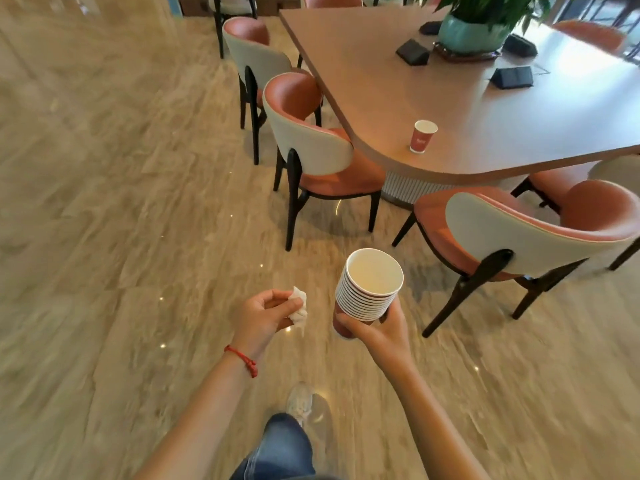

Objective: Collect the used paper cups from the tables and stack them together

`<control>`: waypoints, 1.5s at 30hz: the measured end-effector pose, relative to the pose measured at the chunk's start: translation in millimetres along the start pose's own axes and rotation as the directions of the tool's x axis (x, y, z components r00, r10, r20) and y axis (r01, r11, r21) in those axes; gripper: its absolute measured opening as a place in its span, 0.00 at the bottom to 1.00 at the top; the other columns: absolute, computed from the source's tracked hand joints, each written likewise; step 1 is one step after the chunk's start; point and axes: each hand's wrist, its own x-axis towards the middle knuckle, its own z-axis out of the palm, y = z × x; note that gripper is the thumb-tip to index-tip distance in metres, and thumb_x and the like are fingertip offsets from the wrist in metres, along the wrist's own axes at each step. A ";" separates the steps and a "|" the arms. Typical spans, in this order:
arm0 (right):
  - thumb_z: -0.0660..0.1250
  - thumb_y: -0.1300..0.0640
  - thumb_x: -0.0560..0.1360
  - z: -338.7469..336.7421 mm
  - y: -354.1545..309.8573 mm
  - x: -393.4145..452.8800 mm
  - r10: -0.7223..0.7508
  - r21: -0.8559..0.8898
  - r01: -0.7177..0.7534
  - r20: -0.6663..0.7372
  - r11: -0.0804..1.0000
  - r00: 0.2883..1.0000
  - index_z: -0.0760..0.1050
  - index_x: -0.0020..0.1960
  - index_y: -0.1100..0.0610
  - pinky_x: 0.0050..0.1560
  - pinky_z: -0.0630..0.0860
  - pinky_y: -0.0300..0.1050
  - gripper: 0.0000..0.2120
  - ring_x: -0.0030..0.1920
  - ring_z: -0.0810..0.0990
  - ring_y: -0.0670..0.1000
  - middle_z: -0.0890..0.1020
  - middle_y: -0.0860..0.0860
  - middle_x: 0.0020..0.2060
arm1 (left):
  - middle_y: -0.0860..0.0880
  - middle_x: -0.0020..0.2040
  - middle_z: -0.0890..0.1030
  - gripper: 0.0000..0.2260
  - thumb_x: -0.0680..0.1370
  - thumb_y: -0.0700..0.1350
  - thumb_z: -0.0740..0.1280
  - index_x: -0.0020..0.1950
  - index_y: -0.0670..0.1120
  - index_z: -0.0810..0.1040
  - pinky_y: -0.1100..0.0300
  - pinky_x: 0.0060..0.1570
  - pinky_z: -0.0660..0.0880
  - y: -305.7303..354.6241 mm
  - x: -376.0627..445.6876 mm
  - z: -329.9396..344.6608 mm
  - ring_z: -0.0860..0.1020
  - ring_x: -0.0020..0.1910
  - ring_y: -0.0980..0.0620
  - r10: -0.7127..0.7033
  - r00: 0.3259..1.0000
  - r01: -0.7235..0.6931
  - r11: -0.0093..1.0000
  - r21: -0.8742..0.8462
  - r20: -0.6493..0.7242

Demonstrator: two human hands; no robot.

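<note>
The right hand (pixel 382 332) holds a stack of cups (pixel 369 289), the left hand (pixel 265 315) grips a tissue (pixel 299 306); one cup (pixel 423 136) stands on the table (pixel 519 133)

The right hand (pixel 375 336) covers the lower part of the cup stack (pixel 367 289); print on the lone cup (pixel 423 136) is too small to read; the top edge crops the potted plant (pixel 474 26); the floor (pixel 104 202) blurs leftward.

One loose cup (pixel 424 136), one stack (pixel 367 289), five chairs (pixel 311 147).
</note>
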 end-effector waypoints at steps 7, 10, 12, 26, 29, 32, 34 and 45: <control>0.80 0.61 0.61 0.0 -2.8 108.8 0.028 0.007 -0.027 -0.167 1.000 0.986 0.69 0.56 0.42 0.41 0.75 0.29 0.31 0.51 0.78 0.38 0.80 0.41 0.49 | 0.49 0.36 0.85 0.08 0.68 0.38 0.74 0.45 0.42 0.81 0.66 0.33 0.77 56.0 124.6 47.5 0.83 0.36 0.54 -0.023 0.990 0.011 0.997 0.081 0.142; 0.80 0.61 0.61 -12.3 0.1 139.4 0.042 -0.014 -0.048 -0.266 0.999 0.963 0.68 0.55 0.41 0.43 0.75 0.29 0.31 0.51 0.78 0.37 0.80 0.37 0.48 | 0.49 0.37 0.85 0.07 0.67 0.39 0.75 0.44 0.43 0.81 0.66 0.33 0.77 73.1 162.4 74.6 0.83 0.37 0.54 -0.018 0.977 -0.006 0.994 0.108 0.214; 0.80 0.59 0.60 -22.7 4.2 156.4 0.044 -0.023 -0.054 -0.314 0.998 0.948 0.68 0.55 0.40 0.45 0.75 0.30 0.31 0.52 0.78 0.37 0.80 0.38 0.48 | 0.49 0.37 0.85 0.06 0.68 0.39 0.75 0.43 0.44 0.82 0.66 0.34 0.77 79.3 182.2 93.9 0.83 0.37 0.54 -0.026 0.963 -0.007 0.993 0.121 0.269; 0.79 0.60 0.62 -99.3 35.1 354.1 0.053 -0.025 -0.068 -0.385 0.997 0.921 0.66 0.56 0.41 0.45 0.74 0.27 0.32 0.52 0.76 0.33 0.77 0.42 0.52 | 0.50 0.35 0.85 0.03 0.70 0.38 0.73 0.42 0.43 0.82 0.67 0.32 0.77 111.2 342.4 238.4 0.83 0.35 0.56 -0.038 0.940 -0.024 0.984 0.174 0.340; 0.79 0.61 0.62 -117.2 33.9 402.0 0.050 -0.008 -0.058 -0.382 0.998 0.923 0.67 0.56 0.42 0.45 0.75 0.30 0.31 0.52 0.77 0.35 0.78 0.42 0.52 | 0.50 0.34 0.85 0.02 0.70 0.38 0.73 0.40 0.44 0.82 0.67 0.31 0.76 124.9 374.1 263.3 0.82 0.33 0.56 -0.027 0.944 -0.028 0.987 0.161 0.327; 0.79 0.58 0.62 -129.7 31.4 445.6 0.053 -0.016 -0.063 -0.374 0.998 0.926 0.64 0.58 0.42 0.48 0.75 0.30 0.33 0.54 0.75 0.33 0.76 0.40 0.53 | 0.51 0.33 0.85 0.03 0.70 0.38 0.73 0.40 0.45 0.82 0.68 0.31 0.76 138.2 403.9 284.7 0.82 0.33 0.57 -0.028 0.950 -0.027 0.985 0.171 0.312; 0.79 0.55 0.62 -135.1 32.3 469.0 0.051 -0.016 -0.061 -0.381 0.998 0.923 0.64 0.59 0.41 0.48 0.74 0.27 0.33 0.54 0.74 0.30 0.75 0.38 0.53 | 0.51 0.33 0.85 0.03 0.69 0.38 0.73 0.40 0.45 0.81 0.68 0.30 0.76 143.5 421.5 295.6 0.82 0.32 0.58 -0.032 0.952 -0.022 0.985 0.172 0.303; 0.78 0.48 0.59 -146.8 42.7 590.3 0.042 -0.009 -0.052 -0.454 0.999 0.890 0.66 0.63 0.51 0.54 0.75 0.37 0.37 0.58 0.76 0.42 0.77 0.43 0.55 | 0.51 0.31 0.83 0.04 0.70 0.33 0.71 0.40 0.41 0.79 0.66 0.29 0.77 163.3 537.3 350.2 0.81 0.30 0.57 -0.139 0.924 0.064 0.974 0.216 0.357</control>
